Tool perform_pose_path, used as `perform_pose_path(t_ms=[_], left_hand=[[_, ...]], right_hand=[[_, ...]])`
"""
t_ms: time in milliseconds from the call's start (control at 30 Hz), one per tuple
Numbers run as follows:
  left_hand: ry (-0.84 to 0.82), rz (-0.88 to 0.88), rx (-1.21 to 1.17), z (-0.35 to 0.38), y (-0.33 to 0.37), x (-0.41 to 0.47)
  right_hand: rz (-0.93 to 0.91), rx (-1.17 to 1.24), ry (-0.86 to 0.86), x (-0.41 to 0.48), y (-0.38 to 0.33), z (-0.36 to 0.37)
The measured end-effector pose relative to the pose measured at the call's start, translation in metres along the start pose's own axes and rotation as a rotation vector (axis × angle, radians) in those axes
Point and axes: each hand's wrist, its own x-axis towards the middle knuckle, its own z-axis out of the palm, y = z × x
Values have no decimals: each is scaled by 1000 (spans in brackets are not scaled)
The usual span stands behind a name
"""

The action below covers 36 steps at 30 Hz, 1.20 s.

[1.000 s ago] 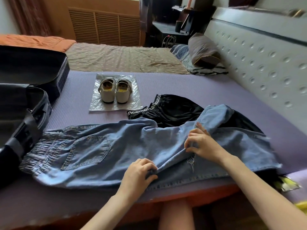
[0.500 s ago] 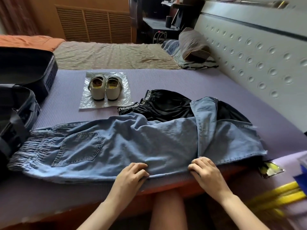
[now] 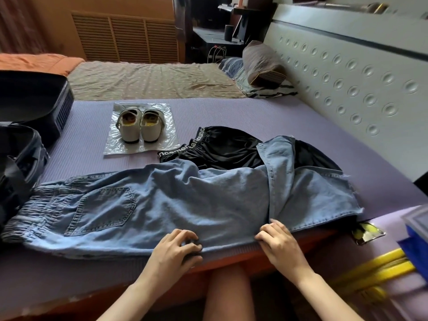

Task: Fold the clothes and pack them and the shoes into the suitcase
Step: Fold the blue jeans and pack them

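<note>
Denim is filling the space just ahead of the fingers: pale blue jeans (image 3: 185, 205) are lying spread sideways over a purple mat (image 3: 231, 112) on the bed (image 3: 150, 82). Their elastic waistband is reaching out to the left of the left fingers. Their frayed leg ends are lying to the right of the right fingers.

The left hand (image 3: 176, 249) is curling its fingers down over the near edge of the jeans, with the thumb tucked against the cloth, and is pinching it. The right hand (image 3: 278, 242) is sitting just beside it and is gripping the same near edge with bent fingers, at the spot where a long seam is running down to the fingertips.

Beyond the right fingers, black shorts (image 3: 227, 149) with a white-lettered waistband are lying partly under the jeans. Beyond the left fingers and well apart from them, a pair of white shoes (image 3: 139, 126) is standing side by side on a clear plastic sheet (image 3: 166, 144).

Far to the left of the left fingers, a dark suitcase (image 3: 34, 107) is lying open, just beside the jeans' waistband. Far beyond the right fingers, a grey pillow (image 3: 261, 63) is leaning against the dimpled headboard (image 3: 347, 77).
</note>
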Motion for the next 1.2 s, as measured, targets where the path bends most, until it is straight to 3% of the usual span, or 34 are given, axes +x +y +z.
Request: perform_pose_path(t_ms=[100,167,333,500,800,1000,1200], left_hand=[[57,-83,-62,-6,5,13],[90,-75,-53,-4,6,30],[-25,15,64,17,17,72],[-48,48,126,34,39,107],[-125,46,203,68,48,127],[-142,19,135,73,44,121],[-163,-2,111,77,47,122]], right_hand=[[115,131,7,6,-3,-5],[225,218,105,19,-2,-16],[498,160,245,71,28,-37],[767,79,148,115,57,-39],[840,-100,-33,157,78,-29],[1070,105,371,96,95,-71],[1274,236,440,24,98,-73]])
